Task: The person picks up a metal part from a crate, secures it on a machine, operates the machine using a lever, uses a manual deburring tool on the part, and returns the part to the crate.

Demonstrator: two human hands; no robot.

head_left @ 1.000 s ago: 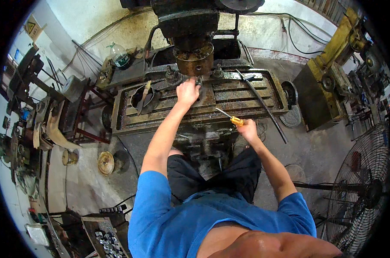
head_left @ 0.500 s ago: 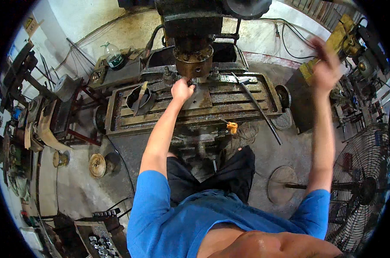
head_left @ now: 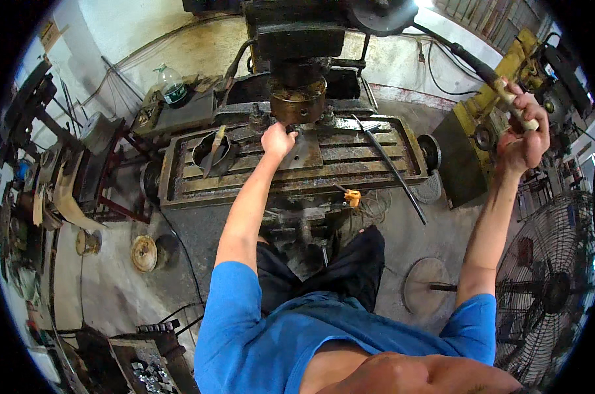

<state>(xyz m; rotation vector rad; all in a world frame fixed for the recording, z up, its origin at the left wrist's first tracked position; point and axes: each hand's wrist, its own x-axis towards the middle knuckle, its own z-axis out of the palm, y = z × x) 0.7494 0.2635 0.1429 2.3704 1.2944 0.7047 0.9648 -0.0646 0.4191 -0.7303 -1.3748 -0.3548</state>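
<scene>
My left hand (head_left: 278, 140) is closed just under the spindle head (head_left: 299, 100) of a large machine, above the slotted metal table (head_left: 245, 172). Whatever its fingers pinch is hidden. Out to the right, my right hand (head_left: 526, 141) wraps round the pale grip of a long lever (head_left: 476, 64), which runs up to the machine's dark housing (head_left: 379, 16). A cut-open dark container (head_left: 213, 152) with a brush-like tool (head_left: 215, 148) in it stands on the left of the table. A long metal bar (head_left: 393, 169) lies across the table's right part, its near end overhanging the edge.
An orange-yellow object (head_left: 352, 197) sits at the table's front edge. A handwheel (head_left: 429, 152) projects on the right. A large fan (head_left: 557, 289) stands beside my right arm. At the left are a bench with a plastic bottle (head_left: 172, 87) and a round tin (head_left: 144, 253) on the floor.
My right hand, blurred before, has moved outward to the right and now grips the lever, which has come into view. My left hand stays under the spindle head.
</scene>
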